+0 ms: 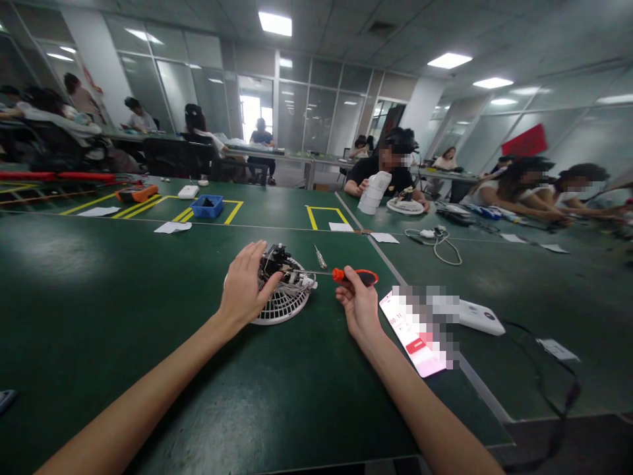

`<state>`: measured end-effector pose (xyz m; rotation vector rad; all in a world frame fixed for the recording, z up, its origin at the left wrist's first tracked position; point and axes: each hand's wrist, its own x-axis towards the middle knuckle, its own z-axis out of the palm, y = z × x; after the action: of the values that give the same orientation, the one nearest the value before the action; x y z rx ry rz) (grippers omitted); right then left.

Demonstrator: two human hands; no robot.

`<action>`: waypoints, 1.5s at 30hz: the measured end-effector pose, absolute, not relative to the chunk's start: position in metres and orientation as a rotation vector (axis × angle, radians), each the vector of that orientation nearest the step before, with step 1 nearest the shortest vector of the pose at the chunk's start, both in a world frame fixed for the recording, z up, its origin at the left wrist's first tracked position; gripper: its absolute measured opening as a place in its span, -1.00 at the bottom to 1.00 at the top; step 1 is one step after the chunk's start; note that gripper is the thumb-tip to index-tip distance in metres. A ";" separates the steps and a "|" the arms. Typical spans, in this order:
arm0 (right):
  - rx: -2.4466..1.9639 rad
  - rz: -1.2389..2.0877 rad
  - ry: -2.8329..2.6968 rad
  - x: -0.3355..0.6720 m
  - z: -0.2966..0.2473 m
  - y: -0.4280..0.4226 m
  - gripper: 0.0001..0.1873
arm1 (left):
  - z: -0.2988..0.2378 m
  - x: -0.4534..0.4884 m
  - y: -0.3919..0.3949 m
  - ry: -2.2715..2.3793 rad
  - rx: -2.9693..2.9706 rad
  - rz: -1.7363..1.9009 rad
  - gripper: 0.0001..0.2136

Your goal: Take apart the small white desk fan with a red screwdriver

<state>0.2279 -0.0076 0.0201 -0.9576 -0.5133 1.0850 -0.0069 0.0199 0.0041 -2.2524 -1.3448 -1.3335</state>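
A small white fan grille [281, 305] lies on the green table [99, 297] with a black motor part [277, 258] and wires on top of it. My left hand [246, 284] rests on the grille's left side, fingers curled against the motor part. My right hand [359, 305] is closed round a screwdriver with a red and black handle [355, 276]; its thin shaft points left into the motor part. A second small screwdriver [320, 256] lies loose just behind.
A phone [413, 330] and a white device [477, 316] lie right of my right hand. A white cable [438, 241], paper slips and a blue bin [208, 206] sit farther back. Other people work at the far and right sides.
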 end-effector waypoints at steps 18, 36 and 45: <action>-1.019 1.079 -0.430 0.222 0.009 -0.005 -0.63 | 0.008 -0.022 0.003 -1.739 -2.225 -1.202 -0.56; -1.032 1.051 -0.479 0.221 0.004 -0.004 -0.58 | 0.003 -0.023 0.004 -1.650 -2.198 -1.235 -0.58; -1.013 1.058 -0.506 0.219 0.004 -0.005 -0.53 | 0.004 -0.021 0.002 -1.662 -2.199 -1.247 -0.53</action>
<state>0.2189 -0.0051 0.0036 -1.0128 -0.5055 1.0584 -0.0213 0.0024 0.0045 -2.1986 -1.6623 -1.2472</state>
